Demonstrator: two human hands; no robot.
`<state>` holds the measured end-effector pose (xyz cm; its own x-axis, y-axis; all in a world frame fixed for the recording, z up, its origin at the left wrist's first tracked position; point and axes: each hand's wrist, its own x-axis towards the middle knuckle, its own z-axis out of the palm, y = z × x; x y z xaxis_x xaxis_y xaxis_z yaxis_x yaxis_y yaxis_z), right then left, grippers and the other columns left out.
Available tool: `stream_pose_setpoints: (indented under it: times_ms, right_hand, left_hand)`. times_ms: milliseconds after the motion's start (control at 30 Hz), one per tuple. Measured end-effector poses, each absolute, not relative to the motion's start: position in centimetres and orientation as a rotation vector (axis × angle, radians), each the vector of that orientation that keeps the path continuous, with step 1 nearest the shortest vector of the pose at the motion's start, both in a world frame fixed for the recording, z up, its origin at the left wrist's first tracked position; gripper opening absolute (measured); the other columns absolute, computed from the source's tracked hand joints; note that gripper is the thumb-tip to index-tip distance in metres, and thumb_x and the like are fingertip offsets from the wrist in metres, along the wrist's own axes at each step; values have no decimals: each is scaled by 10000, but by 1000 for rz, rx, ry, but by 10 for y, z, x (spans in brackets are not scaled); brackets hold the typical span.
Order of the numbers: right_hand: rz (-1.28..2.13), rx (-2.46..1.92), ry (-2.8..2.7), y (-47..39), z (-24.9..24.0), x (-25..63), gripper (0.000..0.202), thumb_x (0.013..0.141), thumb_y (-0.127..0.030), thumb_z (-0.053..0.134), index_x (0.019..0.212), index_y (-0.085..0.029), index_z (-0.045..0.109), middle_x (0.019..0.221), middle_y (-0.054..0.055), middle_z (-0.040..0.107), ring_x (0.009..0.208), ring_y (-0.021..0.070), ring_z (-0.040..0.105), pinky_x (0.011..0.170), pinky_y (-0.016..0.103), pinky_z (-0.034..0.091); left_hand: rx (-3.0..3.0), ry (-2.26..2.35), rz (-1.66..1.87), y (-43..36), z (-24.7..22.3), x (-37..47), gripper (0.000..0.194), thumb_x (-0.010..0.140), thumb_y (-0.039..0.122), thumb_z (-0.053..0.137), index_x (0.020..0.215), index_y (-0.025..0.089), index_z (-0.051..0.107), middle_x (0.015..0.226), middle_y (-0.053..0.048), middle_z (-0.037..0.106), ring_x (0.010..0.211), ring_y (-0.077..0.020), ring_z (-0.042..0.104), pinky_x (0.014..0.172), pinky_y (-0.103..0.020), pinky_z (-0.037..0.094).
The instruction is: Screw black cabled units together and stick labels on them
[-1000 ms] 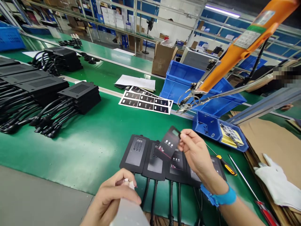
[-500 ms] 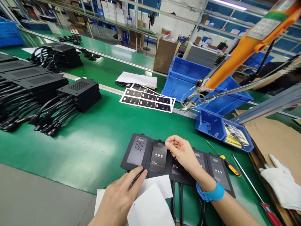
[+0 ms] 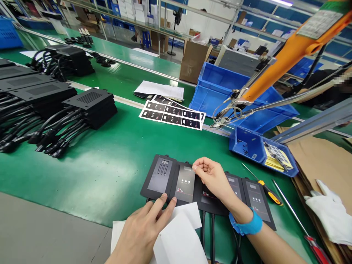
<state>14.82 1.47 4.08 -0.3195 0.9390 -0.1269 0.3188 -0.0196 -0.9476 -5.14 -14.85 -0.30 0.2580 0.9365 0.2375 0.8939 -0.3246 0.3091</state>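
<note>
Several flat black devices lie side by side on the green table near me. My left hand (image 3: 145,223) has its fingers apart, with fingertips at the lower edges of the leftmost device (image 3: 159,175) and its neighbour. White paper sheets (image 3: 178,238) lie against and beneath that hand. My right hand (image 3: 210,176), with a blue wristband (image 3: 246,222), is closed in a pinch at the top right corner of the dark label (image 3: 185,181) on the second device. Whether the fingertips grip the label corner is too small to tell.
Label sheets (image 3: 172,114) lie behind the devices. Stacked black boxes with cables (image 3: 90,104) stand left. To the right are a small blue bin (image 3: 247,145), two screwdrivers (image 3: 271,196), a white glove (image 3: 330,211) and an orange arm (image 3: 288,55) overhead.
My left hand's fingertips have spread slightly, one moving right along the second device's lower edge. My right hand has barely moved. The view has shifted slightly.
</note>
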Motion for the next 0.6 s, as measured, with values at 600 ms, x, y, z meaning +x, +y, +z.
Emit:
stream_pose_setpoints:
  times_ms: [600]
  right_hand:
    - [517,-1421,-2324,0,53,151,368,826,-177,690,1185,-222,623,960,51,585,822,199,574,667,303,441]
  left_hand:
    - [2087,1640,813,-149,29,-56,574,923,73,376,1442,311,427,1294,-101,562,792,-158,653,597,-216,484]
